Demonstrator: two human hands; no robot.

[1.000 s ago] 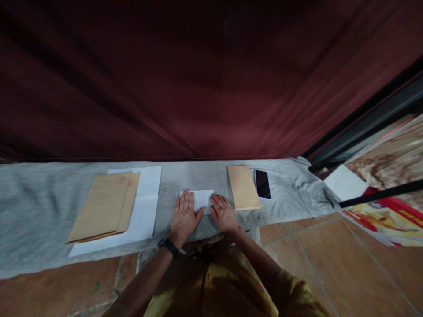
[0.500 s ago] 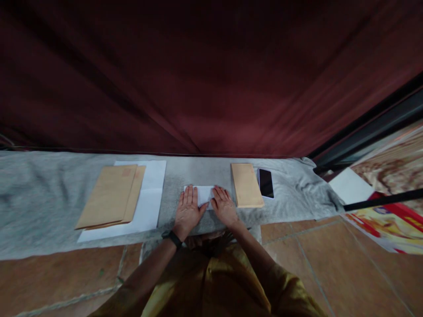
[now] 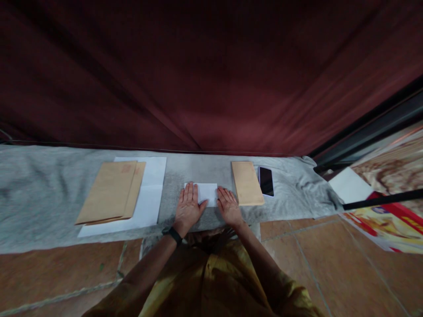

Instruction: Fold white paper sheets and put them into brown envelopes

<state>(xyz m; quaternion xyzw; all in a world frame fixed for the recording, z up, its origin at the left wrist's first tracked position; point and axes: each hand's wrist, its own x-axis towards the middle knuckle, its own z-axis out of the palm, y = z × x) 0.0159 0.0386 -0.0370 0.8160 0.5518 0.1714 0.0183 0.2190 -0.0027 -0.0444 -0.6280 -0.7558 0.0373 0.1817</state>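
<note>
A small folded white paper [image 3: 208, 193] lies flat on the grey cloth in front of me. My left hand [image 3: 188, 209] rests flat over its left end, fingers stretched out and pointing away from me. At the paper's right edge is my right hand [image 3: 228, 207], palm down with its fingers extended, lying just beside the paper. Neither hand grips anything. What lies beneath the left palm is hidden.
On the left, large brown envelopes [image 3: 107, 189] lie over white sheets [image 3: 153, 185]. Smaller brown envelopes [image 3: 247, 182] and a phone [image 3: 266, 181] are to the right. A dark red curtain [image 3: 205, 88] hangs behind the grey cloth [image 3: 39, 189]. A colourful box [image 3: 386, 222] sits far right.
My right hand has slid right, off the white paper to its edge, uncovering more of it. My left hand has stayed in place on the paper.
</note>
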